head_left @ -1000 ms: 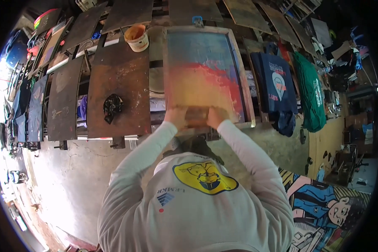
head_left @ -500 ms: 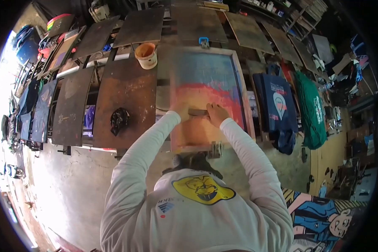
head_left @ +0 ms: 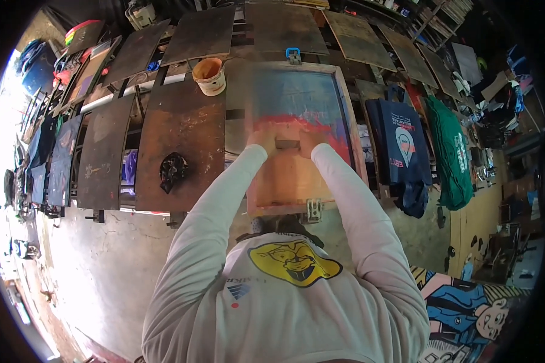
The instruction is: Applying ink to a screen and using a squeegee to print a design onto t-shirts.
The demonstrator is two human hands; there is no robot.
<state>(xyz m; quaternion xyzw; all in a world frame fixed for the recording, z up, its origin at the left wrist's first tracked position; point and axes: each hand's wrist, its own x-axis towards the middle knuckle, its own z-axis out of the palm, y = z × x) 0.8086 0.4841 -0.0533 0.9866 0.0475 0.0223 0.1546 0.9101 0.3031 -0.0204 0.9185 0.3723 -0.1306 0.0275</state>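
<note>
A wood-framed printing screen [head_left: 353, 124] lies on a board in front of me. Its mesh is stained blue at the far part, red across the middle and orange nearer me. My left hand [head_left: 264, 137] and my right hand [head_left: 307, 140] grip the two ends of a squeegee [head_left: 287, 144], which rests on the mesh where red meets orange. The fingers are blurred, but both hands look closed round it. A metal hinge clamp [head_left: 314, 210] sits at the near edge of the frame, and a blue clamp [head_left: 293, 54] beyond its far edge.
On the dark board to the left stand a paint-smeared white bucket [head_left: 211, 78] and a crumpled black plastic bag [head_left: 173, 171]. Navy bags [head_left: 399, 142] and green cloth bags [head_left: 449, 154] lie to the right. More boards [head_left: 198, 33] line the far side.
Both hands have pushed the squeegee away from me across the mesh, from the orange part up to the red band. The view has shifted slightly.
</note>
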